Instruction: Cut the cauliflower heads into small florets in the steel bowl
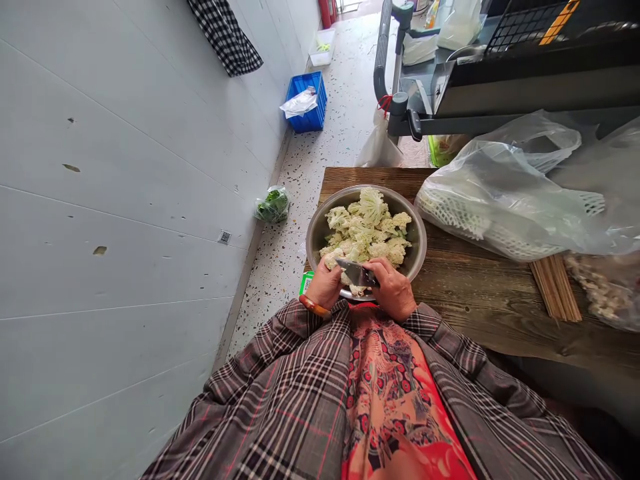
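Note:
A wide metal bowl (419, 250) full of cauliflower pieces (367, 223) stands on the wooden table in front of me. My left hand (324, 285), with an orange-brown bangle at its wrist, grips a cauliflower piece (332, 259) over the bowl's near left rim. In my right hand (393, 288) is a knife (356, 273), its dark blade pointing left toward that piece. The blade tip lies close to my left fingers; whether it touches the piece I cannot tell. My right fingers wrap round the handle and hide most of it.
Clear plastic bags (510, 193) with net-wrapped produce lie right of the bowl on the wooden table (460, 293), near a bundle of wooden sticks (555, 288). A grey-framed cart (425, 127) stands behind. Along the left wall are bagged greens (273, 205) and a blue crate (307, 120).

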`<state>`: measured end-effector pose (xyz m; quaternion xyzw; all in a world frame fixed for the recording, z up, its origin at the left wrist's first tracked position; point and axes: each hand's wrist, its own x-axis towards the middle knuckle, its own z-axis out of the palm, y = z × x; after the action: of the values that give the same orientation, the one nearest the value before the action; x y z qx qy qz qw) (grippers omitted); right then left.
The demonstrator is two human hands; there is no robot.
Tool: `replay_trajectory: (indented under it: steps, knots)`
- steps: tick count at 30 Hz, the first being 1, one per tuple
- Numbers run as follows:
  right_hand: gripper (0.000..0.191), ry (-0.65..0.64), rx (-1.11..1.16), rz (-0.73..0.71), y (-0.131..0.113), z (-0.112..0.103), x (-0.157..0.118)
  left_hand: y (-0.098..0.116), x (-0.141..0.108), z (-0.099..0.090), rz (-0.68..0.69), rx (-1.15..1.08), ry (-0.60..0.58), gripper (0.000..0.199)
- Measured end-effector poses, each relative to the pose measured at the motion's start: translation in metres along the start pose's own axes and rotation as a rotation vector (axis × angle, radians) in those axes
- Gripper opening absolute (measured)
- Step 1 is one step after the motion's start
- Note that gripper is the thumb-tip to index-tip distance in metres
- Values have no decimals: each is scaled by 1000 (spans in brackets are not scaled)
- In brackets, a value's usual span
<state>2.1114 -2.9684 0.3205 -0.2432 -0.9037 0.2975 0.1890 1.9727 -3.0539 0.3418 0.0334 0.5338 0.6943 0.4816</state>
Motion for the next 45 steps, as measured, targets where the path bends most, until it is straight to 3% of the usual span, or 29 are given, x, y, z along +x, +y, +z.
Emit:
replay_trajectory:
  steps: [4, 11, 21, 32, 35, 40, 45]
  knots:
    - [26, -19, -10, 37, 10, 6, -7, -3, -3, -6, 37, 27, 23, 45]
    - [21, -9, 10, -46, 8, 7, -8, -14, -3, -11, 51, 132, -14, 40]
    - [22, -4, -8, 13, 15, 14, -9, -6, -9, 3, -17, 22, -55, 47]
    - [17, -34, 4, 52, 14, 18, -4, -4, -8, -2, -22, -32, -16, 48]
    - [22, -3, 87, 36, 7, 10, -2, -9, -6, -2, -10, -9, -43, 46]
    - [58, -7, 251, -66, 1, -10, 2, -10, -5, -5, -19, 5, -59, 48]
    - [49, -77, 260, -222, -2, -13, 6, -11, -5, -11, -33, 66, -136, 44]
